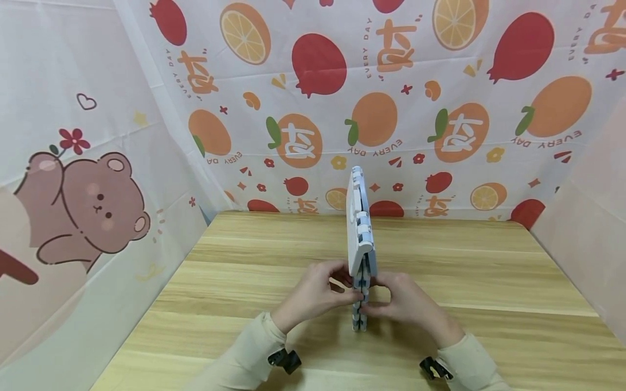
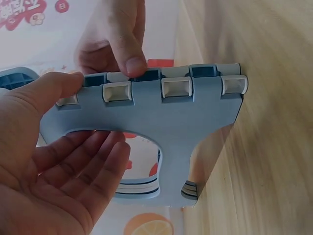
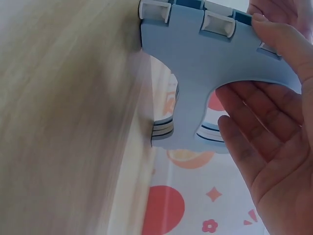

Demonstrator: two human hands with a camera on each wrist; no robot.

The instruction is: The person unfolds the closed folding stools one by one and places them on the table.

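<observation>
A folded plastic folding stool [image 1: 353, 233] in pale blue and white stands on edge in the middle of the table. My left hand [image 1: 315, 290] grips its near part from the left, the thumb [image 2: 58, 90] at the hinged edge and the fingers by the curved cutout. From the other side my right hand [image 1: 413, 304] holds the same part, thumb on the hinge edge. White and blue hinge knuckles [image 2: 177, 87] run along that edge. The blue leg panel [image 3: 190, 105] shows several layers stacked behind it, and its lower end is near the wood.
The wooden table [image 1: 235, 271] has a light striped grain. Behind it hangs a white cloth [image 1: 332, 108] printed with fruit, and a cloth with a bear [image 1: 105, 209] hangs at the left. Dark straps [image 1: 285, 360] sit at both sleeve cuffs.
</observation>
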